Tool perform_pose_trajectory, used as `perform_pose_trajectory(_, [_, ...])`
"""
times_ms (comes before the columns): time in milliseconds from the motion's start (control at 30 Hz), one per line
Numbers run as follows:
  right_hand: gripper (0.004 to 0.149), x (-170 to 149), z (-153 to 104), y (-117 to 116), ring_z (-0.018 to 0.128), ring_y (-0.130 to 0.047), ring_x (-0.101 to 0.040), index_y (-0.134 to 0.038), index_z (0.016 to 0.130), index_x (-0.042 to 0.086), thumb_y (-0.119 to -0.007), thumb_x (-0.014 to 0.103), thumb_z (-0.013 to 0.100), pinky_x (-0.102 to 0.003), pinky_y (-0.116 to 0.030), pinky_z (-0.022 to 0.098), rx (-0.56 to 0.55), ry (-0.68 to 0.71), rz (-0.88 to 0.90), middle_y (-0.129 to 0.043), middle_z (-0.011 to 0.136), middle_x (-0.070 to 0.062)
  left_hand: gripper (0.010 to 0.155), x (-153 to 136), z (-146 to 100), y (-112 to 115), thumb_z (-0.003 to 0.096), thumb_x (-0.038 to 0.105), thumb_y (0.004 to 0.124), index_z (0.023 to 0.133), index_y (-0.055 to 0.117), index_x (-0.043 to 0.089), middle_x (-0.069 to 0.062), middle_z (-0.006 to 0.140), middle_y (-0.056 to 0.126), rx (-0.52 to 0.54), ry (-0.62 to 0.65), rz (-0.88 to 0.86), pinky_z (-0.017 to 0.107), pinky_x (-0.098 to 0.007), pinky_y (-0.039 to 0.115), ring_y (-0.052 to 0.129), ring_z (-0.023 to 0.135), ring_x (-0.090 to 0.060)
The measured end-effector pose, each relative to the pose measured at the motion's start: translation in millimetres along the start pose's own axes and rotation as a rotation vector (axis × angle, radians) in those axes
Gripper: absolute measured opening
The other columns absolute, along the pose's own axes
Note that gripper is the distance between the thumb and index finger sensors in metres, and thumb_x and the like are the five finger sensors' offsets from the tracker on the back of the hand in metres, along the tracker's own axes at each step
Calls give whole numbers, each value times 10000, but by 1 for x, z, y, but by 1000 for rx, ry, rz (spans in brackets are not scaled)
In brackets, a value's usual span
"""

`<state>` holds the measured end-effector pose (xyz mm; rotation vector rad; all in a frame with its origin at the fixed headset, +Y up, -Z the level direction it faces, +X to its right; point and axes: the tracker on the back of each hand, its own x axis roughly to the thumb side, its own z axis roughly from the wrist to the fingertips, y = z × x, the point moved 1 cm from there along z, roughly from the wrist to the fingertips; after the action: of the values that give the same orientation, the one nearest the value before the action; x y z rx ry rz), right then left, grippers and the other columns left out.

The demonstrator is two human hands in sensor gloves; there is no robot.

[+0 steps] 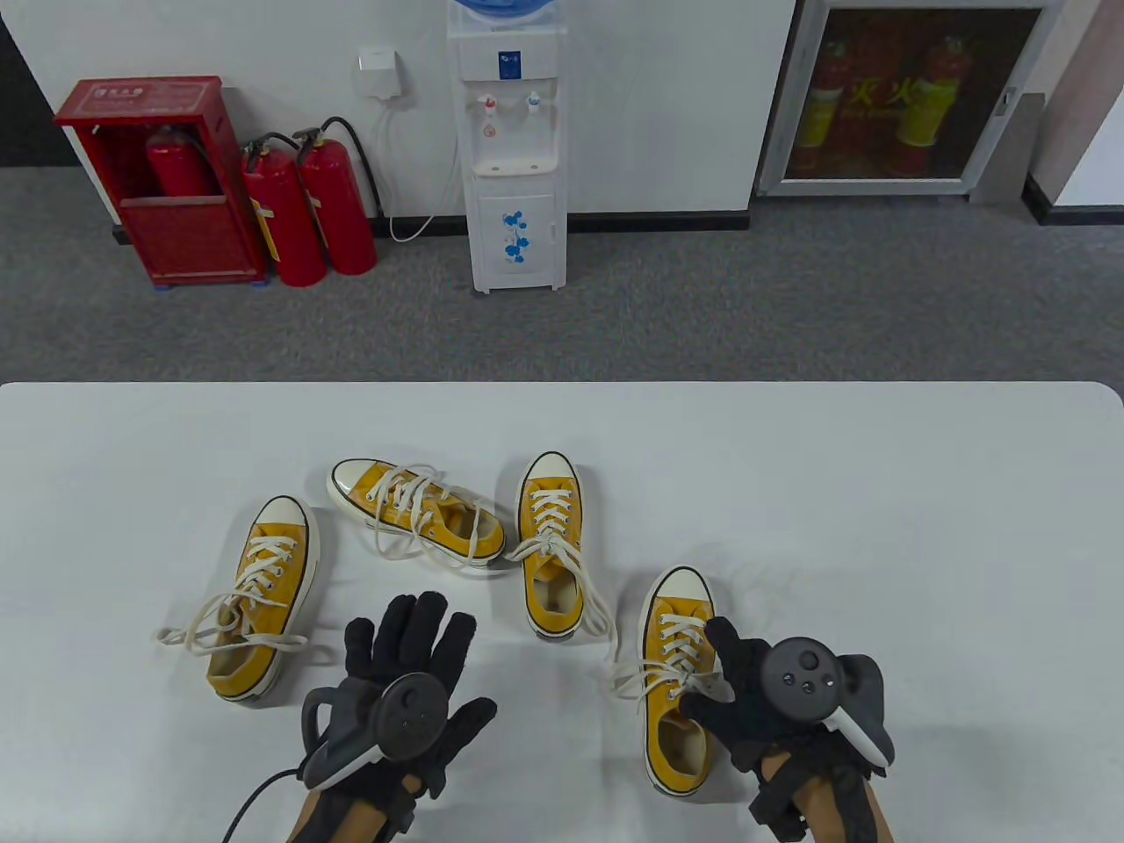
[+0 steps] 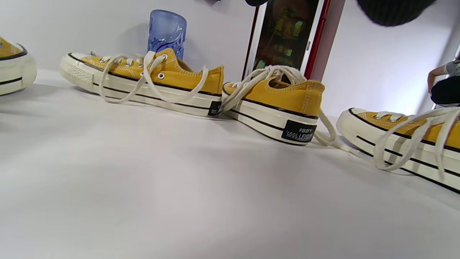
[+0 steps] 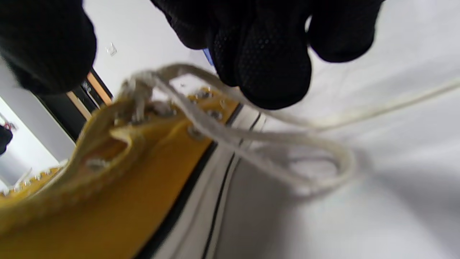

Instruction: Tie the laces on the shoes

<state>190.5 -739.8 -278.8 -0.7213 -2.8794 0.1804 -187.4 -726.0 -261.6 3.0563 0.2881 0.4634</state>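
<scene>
On the white worktop (image 1: 878, 492) seen from the table view, four yellow canvas shoes lie with loose cream laces. The far-left shoe (image 1: 263, 597) points away, its laces trailing left. A second shoe (image 1: 413, 514) lies angled with its toe to the left, its heel just beside the third shoe (image 1: 549, 544), which points away. The fourth shoe (image 1: 676, 676) sits nearest on the right. The left hand (image 1: 404, 694) hovers between the far-left and fourth shoes, its grip apart with fingers spread, holding nothing. The right hand (image 1: 773, 694) rests at the fourth shoe's tongue, thumb and forefinger pinched at a lace (image 1: 645, 676).

In the left wrist view, low over the worktop, the second shoe (image 2: 143, 82) and third shoe (image 2: 276, 104) stand heel to heel, the fourth shoe (image 2: 406, 140) at the right and the far-left shoe's toe cap (image 2: 14, 68) at the left edge.

In the right wrist view, blurred, gloved fingertips (image 3: 266, 61) close on a lace (image 3: 230, 135) above the fourth shoe's eyelets (image 3: 107, 169); a loop of lace lies on the worktop beside the sole.
</scene>
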Motion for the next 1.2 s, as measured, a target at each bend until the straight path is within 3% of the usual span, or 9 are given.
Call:
perform_pose_trajectory(333, [1008,5,4,-19,614,-920,-229,-398,1085,159,-880,646,346,-573,-675,604,115,-24,-93,-669,950,-56,885,-13,3,12,453,709,626,1160,270,314,-76,1249,88,-17,-37,18,726,-779,108,130,1168,-452])
perform_pose_trajectory(567, [953,3,7,-26,522,-968,-192,-361,1064,161,-875,592,388,-547,-728,568,177,-62,-88,-760,862,-65,879,-10,3,17,456,705,626,1159,274,312,-78,1248,96,-30,-34,14,728,-779,116,142,1169,-450])
perform_pose_trajectory(867, [836,7,6,-26,390,-1020,-136,-374,1049,155,-831,497,437,-496,-804,500,155,-113,-92,-862,754,-50,877,-2,5,22,456,704,624,1158,274,312,-76,1249,99,-44,-30,-9,729,-779,121,153,1170,-447])
perform_pose_trajectory(1200, [676,9,4,-11,300,-1033,-123,-538,1029,154,-812,329,436,-469,-842,450,16,-153,-139,-928,688,-77,873,-2,4,19,458,701,625,1157,276,313,-76,1249,101,-21,-31,-27,731,-778,125,160,1170,-447])
